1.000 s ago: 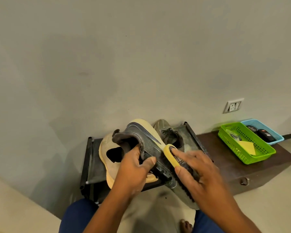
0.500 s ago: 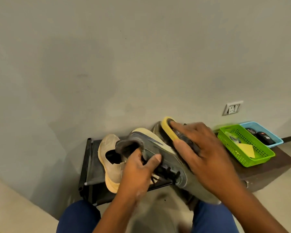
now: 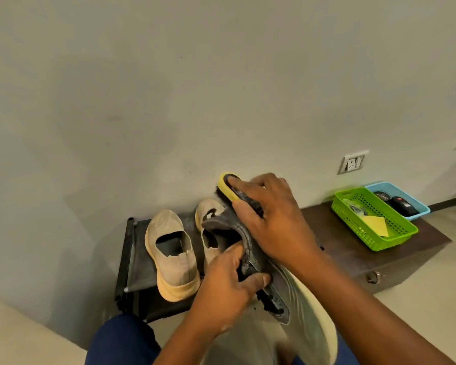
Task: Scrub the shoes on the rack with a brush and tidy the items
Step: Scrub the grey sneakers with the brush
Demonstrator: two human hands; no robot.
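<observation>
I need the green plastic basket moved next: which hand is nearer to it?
Right. The right hand, gripping the yellow-handled brush, is nearer the green plastic basket. The left hand, holding the grey shoe, sits farther left and lower.

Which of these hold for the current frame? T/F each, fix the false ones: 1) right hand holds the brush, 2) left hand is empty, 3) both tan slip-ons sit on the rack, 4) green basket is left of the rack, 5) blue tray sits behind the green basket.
1. The right hand holds the yellow-edged brush. True.
2. The left hand is empty. False: it grips the grey sneaker at its collar.
3. Both tan slip-on shoes sit on the black shoe rack. True; the grey sneaker partly hides the second.
4. The green basket is left of the rack. False: it stands to the right, on a dark board.
5. The blue tray sits behind the green basket. True.
</observation>
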